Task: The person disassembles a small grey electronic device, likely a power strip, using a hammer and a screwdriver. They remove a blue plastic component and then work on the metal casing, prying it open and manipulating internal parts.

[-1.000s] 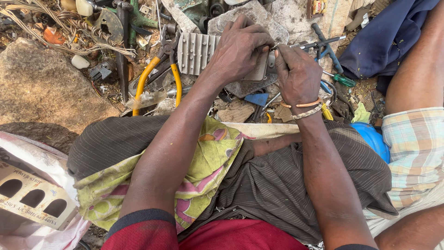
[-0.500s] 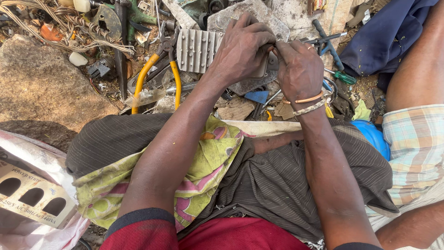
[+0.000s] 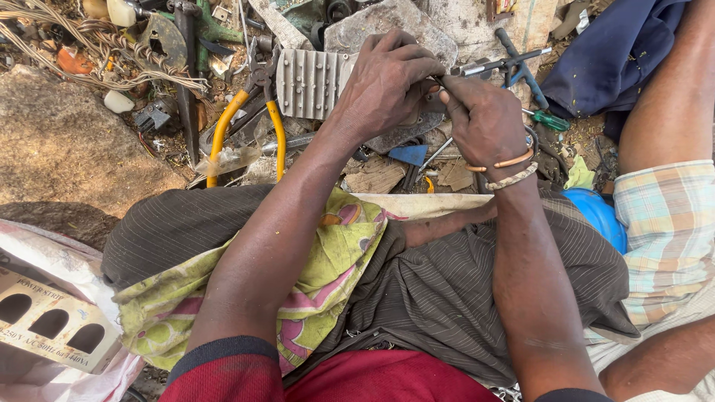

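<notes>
My left hand [image 3: 387, 82] is closed over the right end of a grey ribbed metal block [image 3: 309, 83] that rests on a flat stone slab [image 3: 387, 22]. Directly to its right, my right hand [image 3: 484, 119], with bands on the wrist, pinches a thin metal tool whose tip meets the block under my left fingers. Most of that tool is hidden by the fingers. A grey metal rod [image 3: 499, 65] runs from between the hands toward the upper right. My knees, covered by dark striped cloth and a green patterned cloth [image 3: 335, 253], lie below the hands.
Yellow-handled pliers [image 3: 242, 123] lie left of the block. Tangled wires [image 3: 67, 37] and scrap fill the top left, beside a big stone [image 3: 67, 156]. A blue cross-shaped tool [image 3: 518, 67], a green-handled screwdriver [image 3: 550, 119] and dark blue cloth [image 3: 603, 59] lie right. Another person's leg [image 3: 663, 104] borders the right edge.
Both hands stay pressed together on the ribbed block, with only small shifts of the fingers. The view has drifted slightly.
</notes>
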